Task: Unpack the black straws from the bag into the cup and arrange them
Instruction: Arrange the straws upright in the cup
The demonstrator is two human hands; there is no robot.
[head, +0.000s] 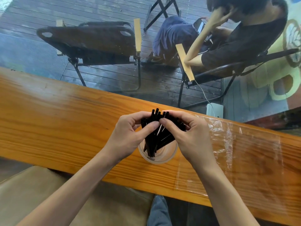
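Observation:
A bundle of several black straws (154, 137) stands in a clear plastic cup (164, 158) on the wooden counter (57, 121). The straws fan out at the top. My left hand (130, 136) wraps the bundle's upper left side. My right hand (187, 136) wraps its upper right side, and the two thumbs meet in front of the straws. A clear plastic bag (231, 144) lies flat on the counter to the right of the cup, and I see no straws in it.
Beyond a glass pane behind the counter are a folding chair (91, 44) and a seated person (236, 38) with a phone. A white box (214, 110) with a cable stands at the counter's far edge. A brown seat (40, 193) is below left.

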